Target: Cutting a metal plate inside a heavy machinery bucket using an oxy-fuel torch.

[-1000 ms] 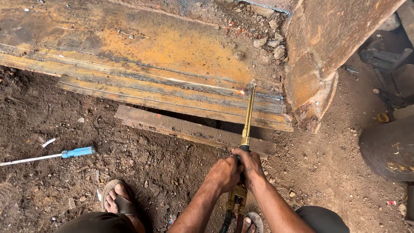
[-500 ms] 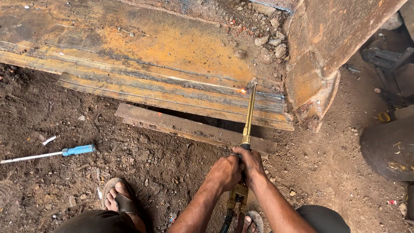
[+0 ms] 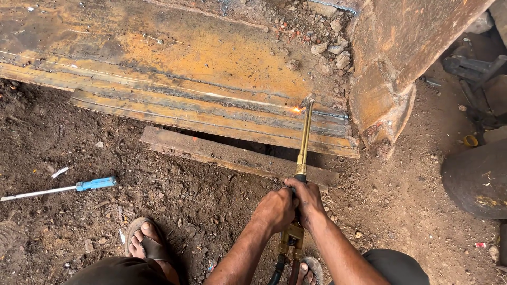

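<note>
torch (image 3: 303,142) runs from 6 up to 12, tip sparking on the rusty plate (image 3: 211,63) seam | left hand (image 3: 274,208) and right hand (image 3: 308,199) both clenched round its handle | tip: keep it steady, creep along the seam | flat bar (image 3: 232,155) just below, screwdriver (image 3: 58,188) at 9, foot (image 3: 150,245) near

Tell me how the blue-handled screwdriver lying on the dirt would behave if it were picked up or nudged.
The screwdriver looks stiff: its thin pale shaft runs dead straight from the blue handle. It is probably light, being slim beside the foot near it. Its rounded handle might roll on a hard floor, but the loose, lumpy soil under it would likely stop it quickly.
</note>
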